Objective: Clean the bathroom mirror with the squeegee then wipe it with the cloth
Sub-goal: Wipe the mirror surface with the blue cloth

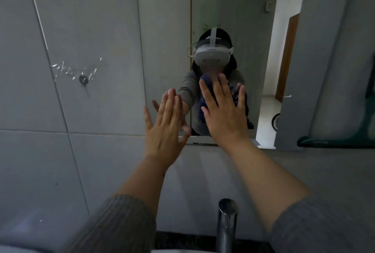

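Note:
The bathroom mirror [233,9] hangs on the grey tiled wall straight ahead and reflects me. My right hand [225,119] lies flat on the lower glass with fingers spread, pressing a dark blue cloth [233,95] against it. The cloth bunches out around and between the fingers. My left hand [166,123] is open and empty, palm flat near the mirror's lower left edge. A dark green squeegee-like tool [334,143] rests along the mirror's bottom edge at the far right, partly cut off by the frame.
A chrome faucet [227,222] rises just below my arms at the bottom centre. Grey wall tiles [60,90] fill the left, with a small fixing and tape residue [83,79]. The mirror reflects a doorway and a wooden door frame.

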Motion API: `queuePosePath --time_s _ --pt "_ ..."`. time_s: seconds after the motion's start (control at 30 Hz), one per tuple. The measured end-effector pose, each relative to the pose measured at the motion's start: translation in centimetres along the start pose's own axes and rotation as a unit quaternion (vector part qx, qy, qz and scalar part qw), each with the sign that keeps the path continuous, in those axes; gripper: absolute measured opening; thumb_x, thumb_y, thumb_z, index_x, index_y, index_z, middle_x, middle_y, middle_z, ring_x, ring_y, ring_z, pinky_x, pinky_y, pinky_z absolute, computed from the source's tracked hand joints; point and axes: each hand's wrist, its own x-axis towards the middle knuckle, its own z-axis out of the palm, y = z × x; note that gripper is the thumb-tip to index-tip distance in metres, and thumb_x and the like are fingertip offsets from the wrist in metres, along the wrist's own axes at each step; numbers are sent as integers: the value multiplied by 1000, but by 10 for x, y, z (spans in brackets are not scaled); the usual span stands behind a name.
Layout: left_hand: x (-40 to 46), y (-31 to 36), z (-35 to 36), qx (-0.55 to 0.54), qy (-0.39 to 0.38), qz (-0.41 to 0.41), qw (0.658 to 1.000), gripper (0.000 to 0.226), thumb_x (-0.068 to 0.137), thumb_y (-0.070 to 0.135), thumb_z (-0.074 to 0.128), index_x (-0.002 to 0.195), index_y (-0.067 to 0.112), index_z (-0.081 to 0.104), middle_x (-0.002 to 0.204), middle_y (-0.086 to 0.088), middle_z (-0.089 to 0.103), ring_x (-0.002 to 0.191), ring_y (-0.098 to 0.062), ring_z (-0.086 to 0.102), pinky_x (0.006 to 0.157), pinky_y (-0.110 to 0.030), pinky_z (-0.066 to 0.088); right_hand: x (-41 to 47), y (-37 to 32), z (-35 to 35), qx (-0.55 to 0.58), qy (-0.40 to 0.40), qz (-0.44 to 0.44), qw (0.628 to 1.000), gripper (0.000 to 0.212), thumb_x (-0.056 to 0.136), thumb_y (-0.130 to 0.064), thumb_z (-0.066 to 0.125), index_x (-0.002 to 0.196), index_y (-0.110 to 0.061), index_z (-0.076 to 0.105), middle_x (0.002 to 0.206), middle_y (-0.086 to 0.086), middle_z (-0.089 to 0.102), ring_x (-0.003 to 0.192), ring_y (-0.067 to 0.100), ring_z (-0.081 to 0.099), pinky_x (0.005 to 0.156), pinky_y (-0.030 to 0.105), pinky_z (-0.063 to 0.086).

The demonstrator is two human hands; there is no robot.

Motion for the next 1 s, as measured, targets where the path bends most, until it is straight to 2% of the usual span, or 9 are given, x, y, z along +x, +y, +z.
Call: queuePosePath --time_s 0.17,0.33,0.47,0.63,0.73,0.83,1.0 --pt "5 11 9 -15 -16 1 1000 97 89 61 44 150 14 -13 154 -7 -29 142 -22 -28 115 -55 -9 -28 53 -6 -7 -17 45 999 61 96 -41 17 152 -23 2 162 9 5 148 26 2 114 59 3" --pt "4 11 14 -56 14 20 998 98 86 53 56 152 8 -2 158 -13 -14 146 -26 -14 117 -54 7 -52 84 -3 -7 3 90 996 64 96 -39 27 152 -22 2 161 10 9 148 26 5 113 59 5" --pt "4 9 12 -62 13 23 998 100 85 53 57 152 8 -3 159 -13 -14 146 -26 -15 118 -52 5 -72 103 1 25 27 159 987 64 98 -37 36 152 -20 6 161 11 8 148 25 3 113 58 1" --pt "4 8 13 -57 15 32 998 100 85 57 52 151 8 -5 159 -14 -16 146 -27 -15 118 -53 5 -95 118 10 48 49 199 978 64 99 -39 30 152 -22 -1 161 12 8 148 26 3 113 61 2" --pt "3 5 16 -48 26 40 998 101 85 59 50 151 10 -7 158 -12 -17 146 -26 -16 118 -50 3 -109 110 24 53 78 229 969 63 99 -35 31 152 -19 1 160 15 13 147 30 9 112 62 6" --pt "2 3 18 -45 41 45 997 101 85 59 52 151 11 -6 159 -11 -15 146 -25 -14 118 -48 4 -120 96 38 33 81 215 973 61 99 -32 32 152 -16 4 159 18 14 147 32 11 112 63 10" --pt "1 1 20 -39 49 45 997 98 86 60 50 152 11 -2 160 -10 -11 147 -23 -12 119 -45 5 -116 65 42 21 67 146 987 58 99 -30 31 151 -11 12 158 19 14 146 32 7 113 60 4"
